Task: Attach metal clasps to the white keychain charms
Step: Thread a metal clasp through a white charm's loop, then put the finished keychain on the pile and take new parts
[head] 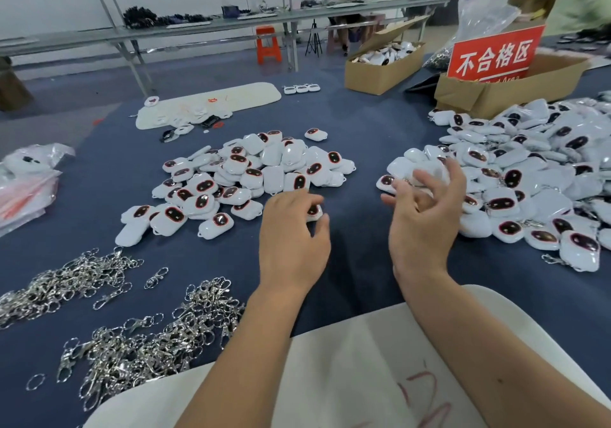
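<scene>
Left hand (292, 229) palm down over the blue table (357, 129), fingers loosely curled on one white charm (313, 212) at the near edge of the middle charm pile (251, 176); whether gripped or only touched, cannot tell. Right hand (425, 225) raised, fingers spread and relaxed, empty, just before the right charm pile (529, 176). Clasps (132, 338) heaped at near left. White board (347, 378) under both forearms. Red sign (495, 55) in a box (515, 88) far right.
</scene>
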